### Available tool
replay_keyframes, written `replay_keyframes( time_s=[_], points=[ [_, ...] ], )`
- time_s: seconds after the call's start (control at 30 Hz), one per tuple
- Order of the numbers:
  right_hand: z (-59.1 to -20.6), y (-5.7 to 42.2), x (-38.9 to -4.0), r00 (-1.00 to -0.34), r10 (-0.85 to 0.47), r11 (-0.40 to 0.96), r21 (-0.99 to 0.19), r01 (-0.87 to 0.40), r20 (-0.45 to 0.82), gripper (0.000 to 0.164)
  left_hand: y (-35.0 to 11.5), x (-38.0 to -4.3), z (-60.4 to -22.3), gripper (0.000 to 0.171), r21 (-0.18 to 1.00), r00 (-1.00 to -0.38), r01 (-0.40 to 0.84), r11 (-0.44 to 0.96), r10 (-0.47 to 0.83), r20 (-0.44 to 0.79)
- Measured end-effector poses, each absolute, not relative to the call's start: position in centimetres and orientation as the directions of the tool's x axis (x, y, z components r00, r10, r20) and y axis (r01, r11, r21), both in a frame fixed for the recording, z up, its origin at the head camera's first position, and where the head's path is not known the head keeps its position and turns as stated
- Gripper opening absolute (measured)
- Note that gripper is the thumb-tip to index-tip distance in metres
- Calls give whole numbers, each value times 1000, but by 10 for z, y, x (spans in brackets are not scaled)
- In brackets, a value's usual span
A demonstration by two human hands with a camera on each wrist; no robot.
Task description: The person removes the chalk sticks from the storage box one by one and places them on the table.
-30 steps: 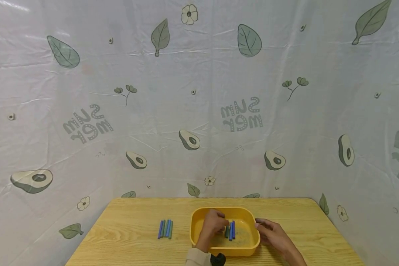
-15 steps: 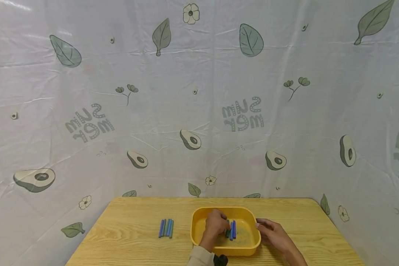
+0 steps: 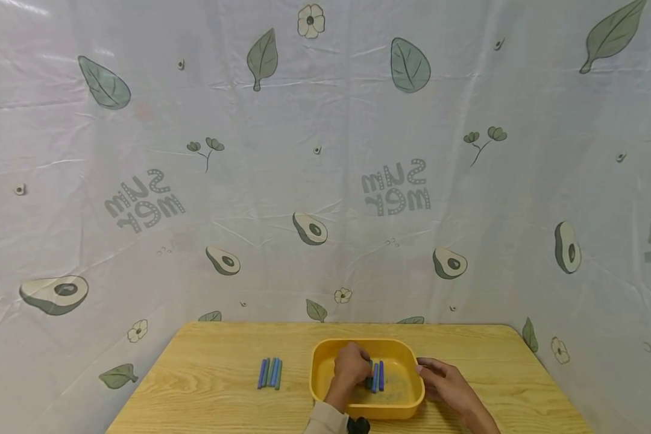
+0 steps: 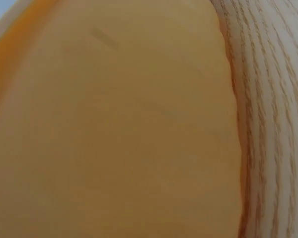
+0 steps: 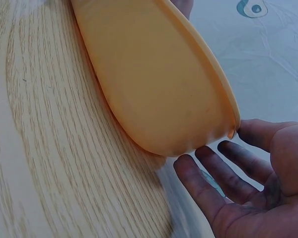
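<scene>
In the head view a yellow tray [image 3: 325, 411] sits on the table. My left hand [image 3: 349, 364] reaches down inside it with bent fingers, gripping a dark green chalk stick [image 3: 368, 383] mostly covered by the hand. Right beside the fingers lie blue chalk sticks [image 3: 381, 375], side by side. My right hand [image 3: 447, 386] holds the tray's right side. In the right wrist view that hand [image 5: 243, 178] has the thumb at the rim and the other fingertips against the outer wall. The left wrist view shows only the tray's outer wall [image 4: 139, 124], with no hand visible.
A row of blue, purple and green chalk sticks [image 3: 269, 374] lies on the wooden table [image 3: 211, 386], left of the tray. Chalk dust marks the tray floor. A patterned curtain [image 3: 271, 193] hangs behind the table and along both sides.
My left hand has shifted slightly right, closer to the chalk sticks, and the fingers cover more of the dark green one. One blue stick has shifted a little left. My right hand stays put.
</scene>
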State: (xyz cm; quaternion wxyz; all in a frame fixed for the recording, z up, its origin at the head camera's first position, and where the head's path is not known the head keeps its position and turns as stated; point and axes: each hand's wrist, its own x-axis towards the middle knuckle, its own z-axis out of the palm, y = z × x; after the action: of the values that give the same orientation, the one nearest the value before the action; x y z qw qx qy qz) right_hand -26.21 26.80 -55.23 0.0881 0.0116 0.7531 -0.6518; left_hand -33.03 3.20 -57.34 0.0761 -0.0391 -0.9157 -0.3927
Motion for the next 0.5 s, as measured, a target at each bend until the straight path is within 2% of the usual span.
replay_keyframes(
  time_s=[0.1, 0.23, 0.4, 0.5],
  points=[
    [-552, 267, -262, -984, -93, 143, -980, 136, -150, 69, 31, -322, -559, 12, 715, -990, 117, 689, 28, 135],
    [-552, 268, -262, -983, -104, 145, -980, 135, -151, 69, 28, -315, -547, 17, 730, -995, 96, 676, 38, 96],
    [-551, 268, -261, -984, -114, 151, -981, 120, -138, 70, 24, -319, -552, 10, 758, -995, 95, 645, 57, 77],
    [-551, 268, -261, -985, -107, 151, -981, 121, -138, 71, 21, -319, -550, 15, 796, -997, 81, 600, 58, 57]
  ],
)
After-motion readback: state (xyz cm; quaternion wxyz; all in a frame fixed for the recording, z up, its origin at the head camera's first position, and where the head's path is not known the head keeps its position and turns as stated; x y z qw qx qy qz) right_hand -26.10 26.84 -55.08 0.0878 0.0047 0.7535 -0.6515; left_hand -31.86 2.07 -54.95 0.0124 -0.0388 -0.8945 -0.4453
